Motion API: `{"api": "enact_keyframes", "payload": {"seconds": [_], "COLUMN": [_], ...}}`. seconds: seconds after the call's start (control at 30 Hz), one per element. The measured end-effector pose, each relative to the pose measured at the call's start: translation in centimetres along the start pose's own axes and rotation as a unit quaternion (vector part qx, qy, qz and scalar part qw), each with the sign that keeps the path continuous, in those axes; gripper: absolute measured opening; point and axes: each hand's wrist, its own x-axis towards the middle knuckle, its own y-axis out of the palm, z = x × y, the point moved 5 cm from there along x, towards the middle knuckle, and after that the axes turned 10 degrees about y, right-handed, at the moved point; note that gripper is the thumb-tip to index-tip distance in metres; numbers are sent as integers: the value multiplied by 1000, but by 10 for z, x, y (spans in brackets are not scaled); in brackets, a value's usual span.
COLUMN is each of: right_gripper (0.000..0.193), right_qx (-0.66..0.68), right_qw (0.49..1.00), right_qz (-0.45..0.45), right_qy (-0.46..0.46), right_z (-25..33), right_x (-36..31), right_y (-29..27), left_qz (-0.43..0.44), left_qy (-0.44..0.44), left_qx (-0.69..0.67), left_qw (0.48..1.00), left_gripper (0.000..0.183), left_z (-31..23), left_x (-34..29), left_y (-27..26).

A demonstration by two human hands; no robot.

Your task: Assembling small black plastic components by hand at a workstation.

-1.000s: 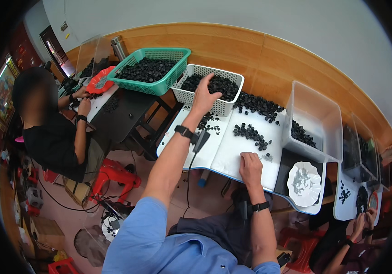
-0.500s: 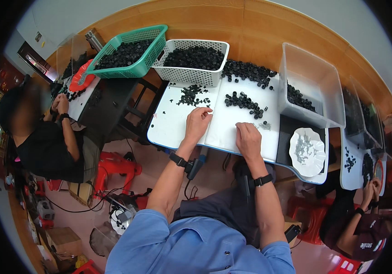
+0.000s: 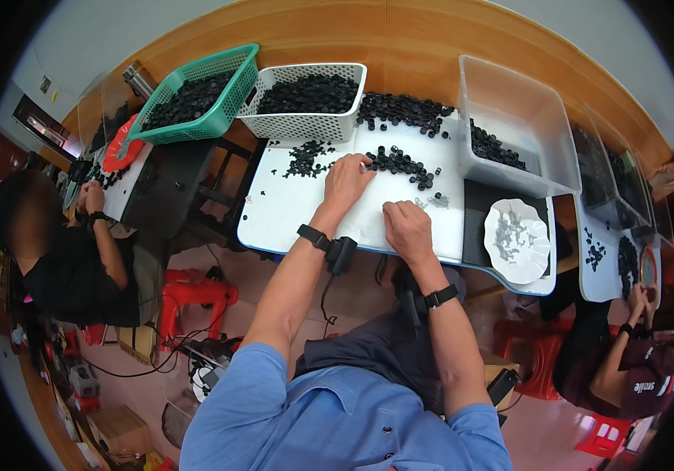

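My left hand (image 3: 348, 182) reaches over the white tabletop (image 3: 290, 212), fingertips pinched on a black round cap at the left end of a loose cluster of black caps (image 3: 404, 165). Nearer to me, my right hand (image 3: 408, 231) is closed just above the table; whatever its curled fingers hold is hidden. A few small clear pieces (image 3: 436, 202) lie beyond it. Left of my left hand are scattered small black parts (image 3: 306, 160). A white scalloped plate (image 3: 539, 263) with more clear pieces rests on a dark mat (image 3: 474, 245) at the right.
Along the back stand a green basket (image 3: 196, 129) and a white basket (image 3: 302, 127), both full of black parts. More caps (image 3: 404, 110) are heaped beside a clear plastic bin (image 3: 517, 177). Co-workers sit at left (image 3: 62, 275) and right (image 3: 627, 369), near red stools (image 3: 188, 294).
My left hand has moved forward from beside the small black parts to the caps. My right hand remains closed near the table. The whole view has shifted slightly.
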Motion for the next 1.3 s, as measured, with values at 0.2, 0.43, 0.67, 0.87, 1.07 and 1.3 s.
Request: {"api": "enact_keyframes", "payload": {"seconds": [0.2, 0.43, 0.67, 0.87, 1.07, 1.3], "right_gripper": [12, 11, 10, 12, 11, 18], "right_qx": [-6, -3, 2, 61, 48, 32], "right_qw": [1000, 1000, 1000, 996, 979, 943], "right_qz": [-3, -3, -3, -32, -50, 55], "right_qy": [-7, -12, -10, 53, 194, 328], "right_z": [-2, 1, 1, -6, -46, -73], "right_x": [2, 0, -1, -20, -31, -13], "right_y": [2, 2, -3, -20, -49, -40], "left_qz": [-5, -66, -53, -28, -32, -39], "left_qy": [2, 15, 1, 3, 40, 60], "left_qx": [-17, 11, 1, -135, -193, -194], "left_qw": [1000, 998, 999, 990, 980, 978], "left_gripper": [24, 25, 22, 23, 24, 23], "left_z": [1, 5, 1, -38, -46, -45], "left_x": [2, 1, -6, -35, -58, -64], "left_y": [7, 9, 11, 11, 29, 32]}}
